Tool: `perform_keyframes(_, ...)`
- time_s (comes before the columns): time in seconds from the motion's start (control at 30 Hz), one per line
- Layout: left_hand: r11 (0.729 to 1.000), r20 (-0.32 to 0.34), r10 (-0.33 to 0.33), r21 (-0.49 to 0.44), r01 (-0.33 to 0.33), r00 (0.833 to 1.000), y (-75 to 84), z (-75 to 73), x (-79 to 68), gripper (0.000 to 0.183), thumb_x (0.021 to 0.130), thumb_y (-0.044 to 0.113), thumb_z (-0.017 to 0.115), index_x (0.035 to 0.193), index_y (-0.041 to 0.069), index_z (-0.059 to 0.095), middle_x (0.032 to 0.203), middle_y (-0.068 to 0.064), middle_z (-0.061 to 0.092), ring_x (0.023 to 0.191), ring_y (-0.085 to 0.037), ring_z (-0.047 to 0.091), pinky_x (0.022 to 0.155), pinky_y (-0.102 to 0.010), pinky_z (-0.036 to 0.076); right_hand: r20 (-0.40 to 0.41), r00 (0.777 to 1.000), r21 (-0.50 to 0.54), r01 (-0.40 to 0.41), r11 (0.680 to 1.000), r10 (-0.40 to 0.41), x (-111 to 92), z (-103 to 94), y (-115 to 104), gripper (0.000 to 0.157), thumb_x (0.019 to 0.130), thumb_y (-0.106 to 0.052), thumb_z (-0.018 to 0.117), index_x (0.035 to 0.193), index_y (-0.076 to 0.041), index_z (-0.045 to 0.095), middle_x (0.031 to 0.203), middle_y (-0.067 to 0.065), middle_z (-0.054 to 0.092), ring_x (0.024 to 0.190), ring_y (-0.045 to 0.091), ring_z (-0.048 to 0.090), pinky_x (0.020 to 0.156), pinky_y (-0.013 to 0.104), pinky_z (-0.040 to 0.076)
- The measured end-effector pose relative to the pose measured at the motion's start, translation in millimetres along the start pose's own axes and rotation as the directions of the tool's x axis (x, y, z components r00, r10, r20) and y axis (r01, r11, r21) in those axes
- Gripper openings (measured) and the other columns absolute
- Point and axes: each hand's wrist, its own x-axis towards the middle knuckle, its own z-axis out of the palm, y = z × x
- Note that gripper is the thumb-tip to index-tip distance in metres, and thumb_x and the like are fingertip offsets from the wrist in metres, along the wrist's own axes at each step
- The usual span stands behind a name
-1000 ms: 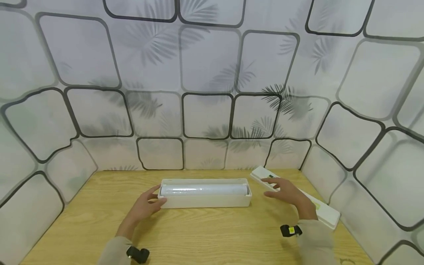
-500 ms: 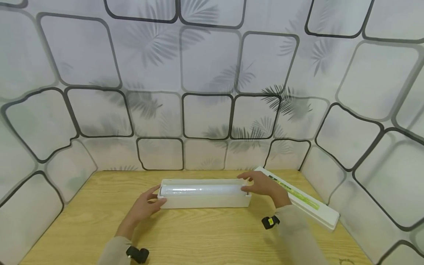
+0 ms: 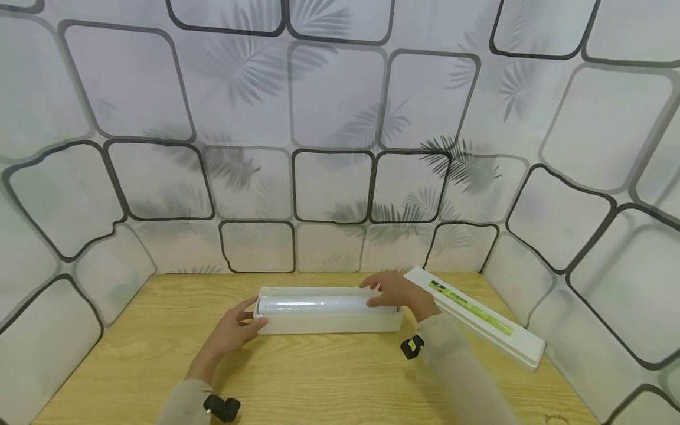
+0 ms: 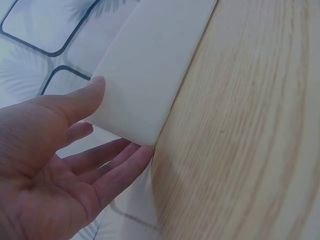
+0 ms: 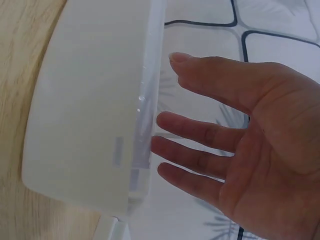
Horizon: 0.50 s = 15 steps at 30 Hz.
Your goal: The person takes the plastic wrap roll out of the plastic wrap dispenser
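A long white box (image 3: 329, 323) lies crosswise on the table, its top open. Inside it is a shiny roll of cling film (image 3: 319, 304). My left hand (image 3: 236, 326) holds the box's left end, thumb on the front wall and fingers along the end, as the left wrist view shows at the box corner (image 4: 140, 75). Above the right part of the roll hovers my right hand (image 3: 395, 291). In the right wrist view, its fingers (image 5: 195, 152) are spread beside the box's upper edge and grip nothing; whether a fingertip touches the film cannot be told.
A long white lid (image 3: 478, 319) with a green label lies slantwise on the table at the right, near the right hand. The wooden table (image 3: 297, 378) is bounded by a patterned curtain (image 3: 329, 189) at the back and sides.
My right hand has moved left from over the lid to above the right part of the roll, uncovering the lid's label. The left hand and the box have stayed in place.
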Motion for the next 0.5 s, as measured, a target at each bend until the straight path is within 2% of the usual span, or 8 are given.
perform_keyframes(0.2, 1.0, -0.007, 0.001, 0.008, -0.001, 1.0, 0.6, -0.4, -0.8, 0.076, 0.1, 0.026, 0.07, 0.16, 0.0, 0.031, 0.135, -0.039, 0.059, 0.113, -0.037, 0.07, 0.088, -0.041, 0.064, 0.061, 0.997, -0.026, -0.041, 0.999, 0.042, 12.0, 8.7, -2.3, 0.042, 0.093, -0.019, 0.079, 0.133, -0.012, 0.068, 0.132, 0.014, 0.068, 0.122, 0.033, 0.064, 0.1, 0.047, 0.056)
perform_keyframes(0.5, 1.0, 0.0, 0.014, -0.005, -0.014, 1.0, 1.6, 0.0, -0.7, 0.075, 0.1, 0.024, 0.07, 0.159, -0.002, 0.031, 0.135, -0.04, 0.058, 0.115, -0.042, 0.069, 0.087, -0.042, 0.064, 0.135, 0.986, -0.078, -0.087, 0.993, 0.097, 22.8, 11.6, -4.7, 0.043, 0.091, -0.021, 0.081, 0.132, -0.014, 0.07, 0.133, 0.014, 0.068, 0.125, 0.032, 0.064, 0.106, 0.049, 0.053)
